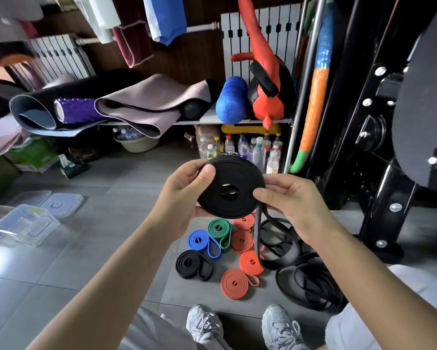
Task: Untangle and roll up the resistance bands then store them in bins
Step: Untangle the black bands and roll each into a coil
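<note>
While our left grip (184,195) and right grip (290,203) pinched the black coil (237,173), we feared its five-o'clock tail (257,238) snagging the tangle (310,281) and unwinding it.

"What lines the far wall?"
"White radiators (285,26) on dark wood panelling (199,56). A shelf (187,122) carries rolled mats (146,104) toward its left end and a blue foam roller (231,102) near its right end."
"And below?"
"Plastic bottles (245,147) under the right end, on grey floor tiles (98,193) with bright glare at the left."

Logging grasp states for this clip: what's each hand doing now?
Left hand: grips the black band roll.
Right hand: pinches the same roll's edge.
</note>
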